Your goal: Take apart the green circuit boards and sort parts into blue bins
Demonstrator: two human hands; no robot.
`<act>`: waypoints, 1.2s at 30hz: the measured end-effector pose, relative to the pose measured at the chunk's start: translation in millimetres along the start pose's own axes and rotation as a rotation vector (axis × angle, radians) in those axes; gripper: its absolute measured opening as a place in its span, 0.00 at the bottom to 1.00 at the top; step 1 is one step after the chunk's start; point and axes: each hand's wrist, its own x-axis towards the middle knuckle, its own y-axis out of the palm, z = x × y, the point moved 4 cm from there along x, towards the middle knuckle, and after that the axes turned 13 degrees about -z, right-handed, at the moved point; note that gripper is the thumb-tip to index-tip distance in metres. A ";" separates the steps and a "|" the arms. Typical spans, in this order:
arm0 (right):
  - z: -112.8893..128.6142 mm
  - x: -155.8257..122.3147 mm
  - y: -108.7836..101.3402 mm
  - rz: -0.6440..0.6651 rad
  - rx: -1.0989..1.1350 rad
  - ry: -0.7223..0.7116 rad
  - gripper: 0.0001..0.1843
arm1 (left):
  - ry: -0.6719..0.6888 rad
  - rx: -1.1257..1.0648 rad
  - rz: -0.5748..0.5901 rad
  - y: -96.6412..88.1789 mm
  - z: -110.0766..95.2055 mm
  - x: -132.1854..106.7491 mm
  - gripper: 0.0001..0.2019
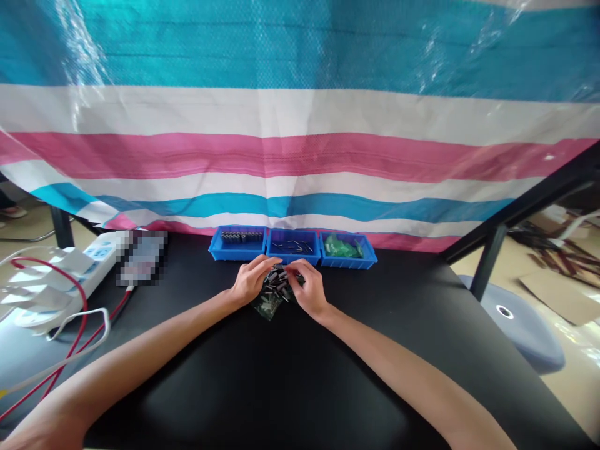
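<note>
My left hand (252, 280) is at the left side of a pile of small dark and silvery metal pieces (276, 285), its fingers stretched out over the far edge. On the right side, my right hand (307, 289) has its fingers curled and thumb and fingertips close together at the pile; anything between them is too small to make out. Beneath the pieces lies a clear plastic bag (268, 308), partly covered by them. Just beyond my hands stand a left blue bin (237, 255), a middle blue bin (295, 257) and a right blue bin (349, 262), side by side.
Short metal cylinders (241, 237) line the left bin, thin metal pins (296, 245) lie in the middle one, and green plastic (342, 247) fills the right. A power strip (100, 256) with cables is at left. Behind hangs a striped sheet (300, 156); a grey stool (520, 331) stands right.
</note>
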 end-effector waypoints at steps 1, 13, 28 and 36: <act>0.3 0.0 -0.2 -0.001 0.002 0.000 0.08 | 0.003 0.010 -0.005 -0.2 0.2 -0.3 0.15; 0.7 -1.2 0.0 0.006 0.007 -0.006 0.08 | -0.045 0.062 -0.062 2.1 9.9 -4.0 0.13; 3.8 -2.0 -2.4 -0.018 0.011 0.019 0.06 | -0.018 0.060 -0.078 5.3 12.7 -6.8 0.14; 3.8 -0.8 -5.1 -0.086 0.092 0.041 0.07 | 0.051 0.047 -0.049 4.8 8.2 -3.8 0.10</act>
